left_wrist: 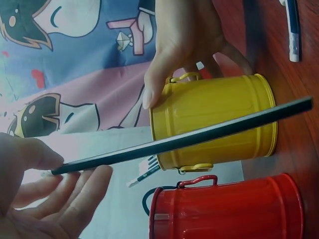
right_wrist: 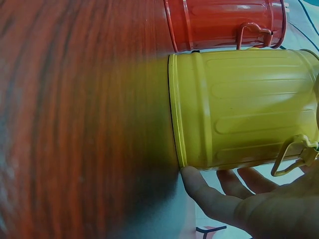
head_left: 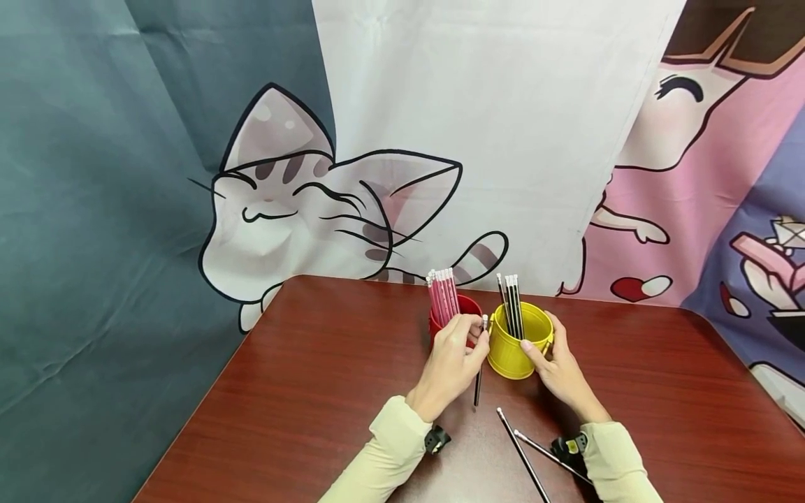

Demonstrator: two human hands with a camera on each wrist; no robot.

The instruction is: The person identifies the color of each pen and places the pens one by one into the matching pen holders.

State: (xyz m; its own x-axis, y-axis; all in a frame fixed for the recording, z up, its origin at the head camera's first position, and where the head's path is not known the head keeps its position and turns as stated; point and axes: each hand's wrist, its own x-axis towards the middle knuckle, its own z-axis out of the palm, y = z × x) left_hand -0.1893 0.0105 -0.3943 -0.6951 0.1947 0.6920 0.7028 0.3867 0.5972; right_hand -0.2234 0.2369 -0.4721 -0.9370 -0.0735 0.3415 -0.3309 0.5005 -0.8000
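Note:
My left hand (head_left: 448,365) pinches a black pencil (left_wrist: 184,141) near its white eraser end, with the other end pointing down. In the head view this pencil hangs just in front of the gap between two small metal buckets. The yellow bucket (head_left: 511,362) stands upright on the table, and my right hand (head_left: 562,369) grips its right side, thumb at the rim. Several black pencils (head_left: 513,307) lean inside it with their eraser ends up. Left of it is a red bucket (left_wrist: 224,211) full of pink pencils (head_left: 443,297), partly hidden behind my left hand.
Two loose items lie on the brown table (head_left: 302,391) near my right forearm: a black pencil (head_left: 523,455) and another dark pencil (head_left: 547,453) that runs under the wrist. A cartoon-printed cloth (head_left: 503,126) hangs behind the table's back edge.

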